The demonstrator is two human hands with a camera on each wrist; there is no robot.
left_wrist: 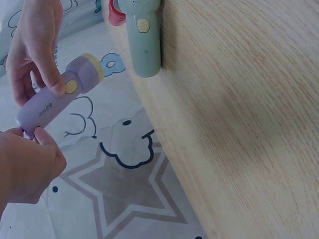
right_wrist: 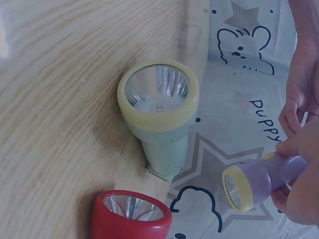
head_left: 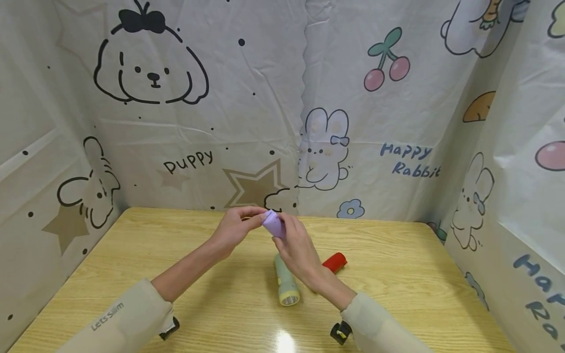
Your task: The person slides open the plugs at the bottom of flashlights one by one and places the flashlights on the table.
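Head view has the right hand (head_left: 299,245) gripping a purple flashlight (left_wrist: 52,103) by its body, raised off the bench (head_left: 229,306), while the left hand (head_left: 233,229) seems to pinch its tail end, contact partly hidden; a green flashlight (head_left: 284,280) lies below, with a red flashlight (head_left: 335,263) near it

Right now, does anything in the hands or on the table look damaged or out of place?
Nothing stands out. The left hand and right hand hold the purple flashlight, with no visible damage; the green flashlight and partly hidden red flashlight lie on the table.
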